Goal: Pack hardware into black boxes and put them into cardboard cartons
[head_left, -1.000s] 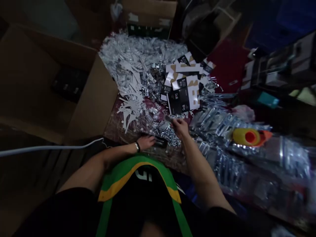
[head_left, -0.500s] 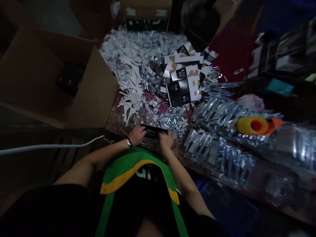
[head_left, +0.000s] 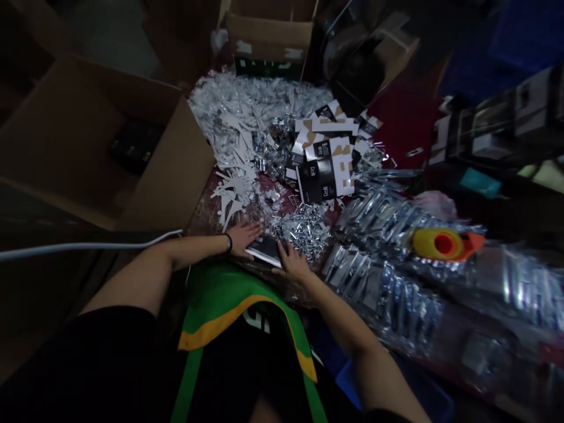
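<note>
Reaching in from the left, the left arm is laid almost level along the near table edge, a dark band (head_left: 228, 242) worn at the wrist. The left hand (head_left: 244, 237) is held flat, palm down, fingers spread and not curled, and its fingertips are pressed on the left edge of a flat dark packet (head_left: 265, 249). The right arm is brought up from below at a slant, and the right hand (head_left: 293, 264) is likewise kept flat and open, with its fingers laid against the right and near side of the packet. Nothing is clasped by either hand; the packet is only pinned between them on the table, just in front of the body and just beside a heap of small metal pieces (head_left: 306, 228).

One packet is touched by two hands. One heap of metal pieces is seen near them, with a wider drift of silvery scraps (head_left: 247, 111) behind it. Printed black-and-white cards (head_left: 326, 167) are stacked loosely; their number cannot be told. Clear packets (head_left: 379, 235) are spread in overlapping rows to the right, too many and too blurred to be counted. One yellow and orange object (head_left: 445, 244) is laid on them. Two cardboard boxes are seen: one large open box (head_left: 176, 158) at the left and one box (head_left: 268, 35) at the far end. One white cable (head_left: 88, 245) is run along the left
</note>
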Action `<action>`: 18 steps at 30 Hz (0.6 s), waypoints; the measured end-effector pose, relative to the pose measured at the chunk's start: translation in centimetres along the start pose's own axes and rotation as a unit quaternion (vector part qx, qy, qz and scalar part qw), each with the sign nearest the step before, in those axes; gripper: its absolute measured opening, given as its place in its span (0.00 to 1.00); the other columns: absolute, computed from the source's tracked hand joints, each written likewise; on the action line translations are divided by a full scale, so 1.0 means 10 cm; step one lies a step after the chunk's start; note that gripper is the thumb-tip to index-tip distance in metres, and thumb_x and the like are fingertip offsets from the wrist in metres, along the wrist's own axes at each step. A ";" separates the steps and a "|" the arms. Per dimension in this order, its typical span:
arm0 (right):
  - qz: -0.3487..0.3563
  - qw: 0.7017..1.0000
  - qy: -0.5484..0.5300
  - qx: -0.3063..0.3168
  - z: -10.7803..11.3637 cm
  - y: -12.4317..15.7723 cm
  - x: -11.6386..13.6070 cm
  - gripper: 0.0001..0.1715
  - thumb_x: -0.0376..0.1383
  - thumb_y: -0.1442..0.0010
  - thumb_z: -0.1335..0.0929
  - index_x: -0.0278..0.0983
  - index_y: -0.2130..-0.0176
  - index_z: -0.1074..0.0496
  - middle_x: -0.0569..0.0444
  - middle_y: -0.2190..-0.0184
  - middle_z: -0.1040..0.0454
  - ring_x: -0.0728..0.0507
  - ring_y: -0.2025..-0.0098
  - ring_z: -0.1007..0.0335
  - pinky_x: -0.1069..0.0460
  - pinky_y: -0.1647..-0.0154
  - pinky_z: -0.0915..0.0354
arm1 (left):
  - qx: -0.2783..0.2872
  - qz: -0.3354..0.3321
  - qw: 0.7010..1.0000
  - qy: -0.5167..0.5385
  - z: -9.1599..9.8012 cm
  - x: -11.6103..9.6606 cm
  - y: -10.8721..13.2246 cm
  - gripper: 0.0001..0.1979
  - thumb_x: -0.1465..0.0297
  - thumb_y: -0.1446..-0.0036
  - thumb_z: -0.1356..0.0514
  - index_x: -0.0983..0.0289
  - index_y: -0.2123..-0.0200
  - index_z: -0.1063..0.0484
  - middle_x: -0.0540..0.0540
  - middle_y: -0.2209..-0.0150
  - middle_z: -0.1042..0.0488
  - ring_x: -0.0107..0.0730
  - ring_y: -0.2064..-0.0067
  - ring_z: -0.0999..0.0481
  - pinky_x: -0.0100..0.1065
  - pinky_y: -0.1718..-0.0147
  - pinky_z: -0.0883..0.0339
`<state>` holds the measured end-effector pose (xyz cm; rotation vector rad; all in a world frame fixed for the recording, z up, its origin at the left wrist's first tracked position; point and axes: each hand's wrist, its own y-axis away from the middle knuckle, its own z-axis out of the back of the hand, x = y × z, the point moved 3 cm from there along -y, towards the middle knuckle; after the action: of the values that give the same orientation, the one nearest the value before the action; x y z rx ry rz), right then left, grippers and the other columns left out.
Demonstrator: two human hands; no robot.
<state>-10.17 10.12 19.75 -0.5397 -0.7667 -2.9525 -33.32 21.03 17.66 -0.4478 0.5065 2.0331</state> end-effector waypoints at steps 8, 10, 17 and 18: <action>-0.023 0.991 0.109 0.075 0.06 -0.16 0.10 0.45 0.50 0.28 0.36 0.45 0.22 0.55 0.32 0.28 0.43 0.31 0.42 0.25 0.42 0.44 0.30 | 0.033 0.023 0.999 -0.014 -0.06 -0.20 -0.32 0.37 0.58 0.46 0.28 0.57 0.34 0.29 0.71 0.34 0.31 0.61 0.37 0.29 0.59 0.36 0.41; -0.025 0.991 0.122 0.057 0.06 -0.12 0.17 0.47 0.52 0.29 0.35 0.41 0.22 0.54 0.30 0.28 0.44 0.29 0.38 0.29 0.39 0.40 0.32 | 0.040 0.004 0.999 -0.037 -0.03 -0.22 -0.28 0.38 0.56 0.45 0.28 0.56 0.33 0.31 0.71 0.33 0.33 0.62 0.36 0.30 0.61 0.36 0.41; -0.059 0.993 0.107 0.007 0.42 -0.18 0.12 0.38 0.59 0.33 0.39 0.43 0.36 0.27 0.32 0.39 0.27 0.22 0.39 0.28 0.23 0.38 0.40 | 0.077 0.064 0.995 -0.012 0.17 -0.71 -0.56 0.36 0.59 0.46 0.29 0.64 0.36 0.29 0.72 0.38 0.26 0.62 0.38 0.26 0.58 0.40 0.32; -0.086 0.992 0.083 -0.030 0.66 -0.33 -0.04 0.33 0.57 0.32 0.42 0.46 0.42 0.22 0.35 0.45 0.22 0.23 0.42 0.26 0.24 0.41 0.38 | 0.101 0.093 0.990 0.020 0.31 -0.72 -0.64 0.34 0.59 0.48 0.28 0.63 0.39 0.26 0.70 0.42 0.23 0.59 0.42 0.22 0.54 0.45 0.28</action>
<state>-8.15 16.14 23.47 -0.2355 -0.7444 -3.1362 -24.66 20.32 22.88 -0.3291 0.7976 2.1261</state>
